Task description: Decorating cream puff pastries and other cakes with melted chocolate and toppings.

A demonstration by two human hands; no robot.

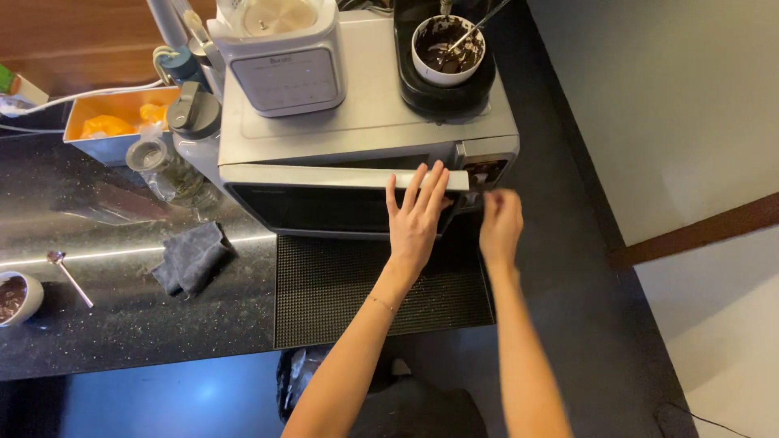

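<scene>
A silver microwave [357, 130] stands on a black ribbed mat [349, 284] on the dark counter. My left hand [415, 217] lies flat with fingers spread against the right end of the microwave's door, just under its long handle [324, 176]. My right hand [499, 223] is blurred, fingers bunched, at the control panel [485, 172] on the microwave's right side. It holds nothing that I can see. On top of the microwave sit a white appliance [284, 57] and a white bowl [447, 50] of dark chocolate mixture with a utensil in it, resting on a black round base.
Left of the microwave stand a bottle with a grey cap [193, 122] and a clear jar [158, 166]. A grey cloth [191, 258], a spoon [66, 274] and another bowl [16, 296] lie on the counter. An orange-lined tray [114, 122] sits behind.
</scene>
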